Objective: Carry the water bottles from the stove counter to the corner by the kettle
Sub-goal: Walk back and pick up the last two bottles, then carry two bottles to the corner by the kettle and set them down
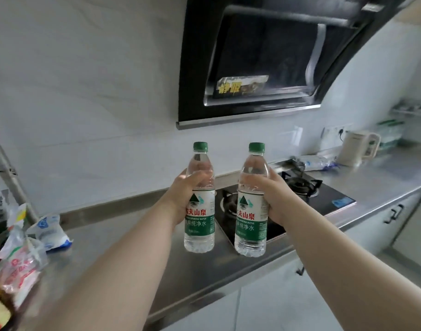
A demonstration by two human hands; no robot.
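Our left grip (180, 199) wraps one water bottle (200, 211) and our right grip (275, 199) the other bottle (251, 211), both upright above the desk (137, 237) by the stove (329, 199), with the kettle (355, 148) well off rightward, nearer the right grip.

A small home kitchen.
Black range hood (264, 56) in the upper centre, a two-burner gas hob (300, 194) below it, set in a steel counter (133, 235), a cream kettle (355, 146) at middle right.
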